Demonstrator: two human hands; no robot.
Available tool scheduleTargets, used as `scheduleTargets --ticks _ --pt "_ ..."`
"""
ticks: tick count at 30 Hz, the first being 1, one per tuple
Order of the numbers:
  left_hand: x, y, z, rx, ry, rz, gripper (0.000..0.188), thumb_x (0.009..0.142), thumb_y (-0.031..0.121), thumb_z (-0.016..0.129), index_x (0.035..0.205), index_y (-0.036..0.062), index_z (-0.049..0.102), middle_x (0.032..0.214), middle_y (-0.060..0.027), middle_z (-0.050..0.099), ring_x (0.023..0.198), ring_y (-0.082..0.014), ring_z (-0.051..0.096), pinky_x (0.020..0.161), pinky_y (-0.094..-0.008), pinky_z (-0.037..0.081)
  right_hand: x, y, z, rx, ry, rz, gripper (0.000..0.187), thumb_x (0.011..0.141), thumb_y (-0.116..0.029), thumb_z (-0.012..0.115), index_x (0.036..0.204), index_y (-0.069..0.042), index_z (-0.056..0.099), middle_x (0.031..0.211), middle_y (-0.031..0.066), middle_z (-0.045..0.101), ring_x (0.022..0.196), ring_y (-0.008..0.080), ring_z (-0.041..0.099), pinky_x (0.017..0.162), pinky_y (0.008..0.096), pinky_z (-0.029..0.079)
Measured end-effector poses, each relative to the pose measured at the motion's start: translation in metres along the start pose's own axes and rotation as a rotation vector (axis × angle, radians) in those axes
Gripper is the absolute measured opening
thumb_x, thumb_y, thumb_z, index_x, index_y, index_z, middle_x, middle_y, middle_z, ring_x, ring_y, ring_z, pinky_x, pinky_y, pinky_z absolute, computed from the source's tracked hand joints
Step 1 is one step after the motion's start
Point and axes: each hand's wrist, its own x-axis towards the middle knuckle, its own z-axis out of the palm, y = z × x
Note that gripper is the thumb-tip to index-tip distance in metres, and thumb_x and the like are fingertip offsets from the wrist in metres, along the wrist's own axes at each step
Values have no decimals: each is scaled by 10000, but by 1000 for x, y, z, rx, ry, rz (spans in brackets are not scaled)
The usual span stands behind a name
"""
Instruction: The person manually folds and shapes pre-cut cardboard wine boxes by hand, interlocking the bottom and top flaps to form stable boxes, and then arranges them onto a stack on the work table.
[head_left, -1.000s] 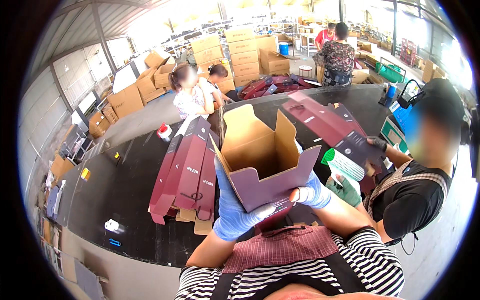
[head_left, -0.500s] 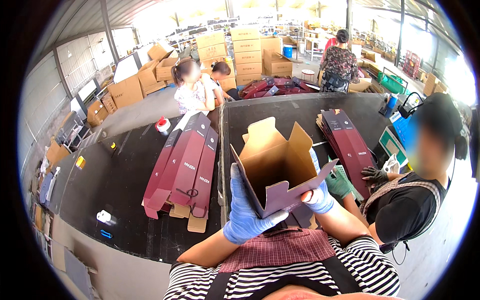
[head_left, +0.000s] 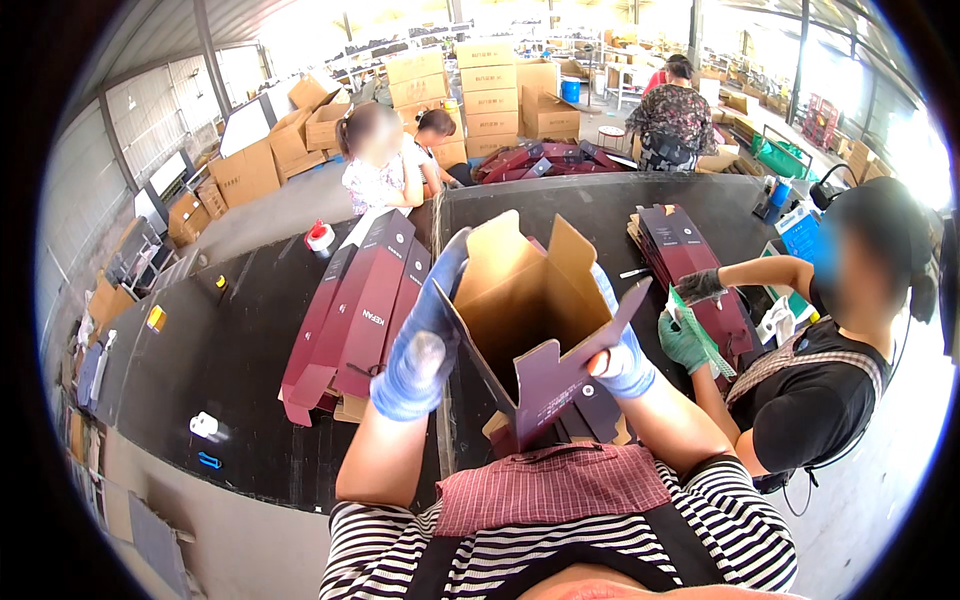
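Observation:
In front of my chest is a tall cardboard box [head_left: 545,385], maroon outside and bare brown inside, its open end and raised flaps facing up toward me. My right hand [head_left: 625,360], in a blue glove, grips its right side with the thumb over the near edge. Along the left wall lies my left hand [head_left: 412,365], also blue-gloved, fingers stretched out flat and thumb lifted off the cardboard. Part of those fingers is hidden behind the box's left flap. Several flattened maroon boxes [head_left: 352,310] are piled on the black table [head_left: 230,350] left of my hands.
At right a co-worker's gloved hands [head_left: 690,335] hold a green and white piece over another stack of maroon boxes [head_left: 672,232]. A red-capped container [head_left: 319,237], a white roll [head_left: 204,425] and a blue clip-like item [head_left: 209,460] lie leftward. Two people sit beyond the table.
My left hand has shifted from under the box's near corner up along its left side, thumb now off it. The box has tilted slightly. The co-worker's hands have lifted off the stack.

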Motion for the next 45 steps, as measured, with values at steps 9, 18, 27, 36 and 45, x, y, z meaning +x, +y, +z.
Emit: scheduleTargets --ticks 9,18,27,36,45 --pt "26 28 4 94 29 28 1050 928 627 655 1595 -87 272 1635 -201 366 1522 -280 350 1255 -408 226 34 38 -33 517 -239 151 1174 727 -329 918 1642 -42 241 1663 149 354 1517 265 378 1239 428 293" --pt "32 29 -16 -21 -33 -59 872 884 512 732 1495 -56 478 1454 -145 571 1395 -252 506 1162 -382 375 47 53 -39 518 -250 262 1226 698 -451 906 1638 -23 245 1637 134 391 1508 243 377 1242 402 274" --pt "22 16 -5 207 349 71 661 788 308 797 1346 47 556 1286 -62 574 1250 -205 512 1123 -378 353 9 -20 -4 -418 -124 -547 1057 851 -553 808 1627 -51 295 1679 198 267 1516 363 342 1217 505 267" --pt "10 16 0 169 193 107 791 801 254 809 1457 1 448 1390 -129 557 1335 -254 507 1163 -426 344 1 -52 16 -1062 -217 -535 605 1056 -470 458 1418 -12 617 1520 225 525 1479 394 425 1239 532 215" --pt "0 20 2 260 113 197 804 799 280 785 1461 -24 446 1422 -174 544 1372 -288 490 1178 -455 330 7 -60 16 -1027 -355 -498 546 1052 -476 466 1281 -44 709 1355 170 641 1374 368 526 1238 543 205"
